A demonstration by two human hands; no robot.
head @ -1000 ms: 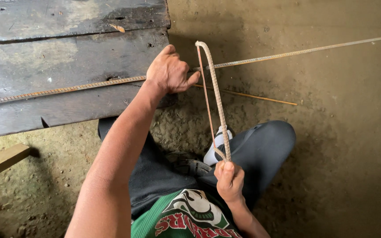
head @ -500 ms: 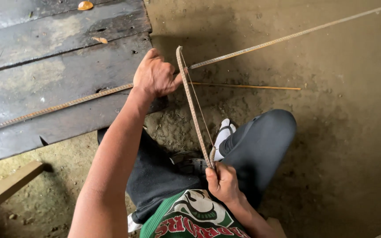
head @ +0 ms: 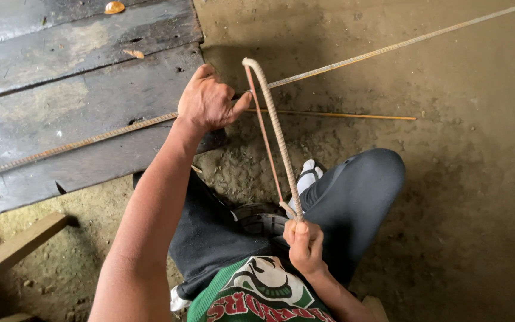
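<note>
Rebar [head: 276,128], ribbed and bent back on itself into a narrow hairpin, stands tilted between the person's two hands, its curved top pointing away from them and its two legs running down toward their lap. The left hand [head: 208,102] is closed at the top end, thumb pressed near the bend, right where a long rod [head: 388,49] lies across the ground; judging by that grip, it seems to be pinning the bend in place against the rod. The right hand [head: 305,244] is wrapped tight round the lower ends of both legs, held close to the body, which would give it the longest lever over the bend.

A thinner, rusty rod [head: 335,115] lies flat on the dirt just beyond the bend, apart from both hands. The long rod carries on leftward over a weathered plank [head: 78,101], which keeps that stretch off the dirt floor [head: 460,209]. The person sits low, a knee in dark trousers [head: 359,185] drawn up beside the hairpin, one white shoe [head: 309,176] showing under it. A timber piece [head: 13,250] lies at the lower left, well clear of the work.
</note>
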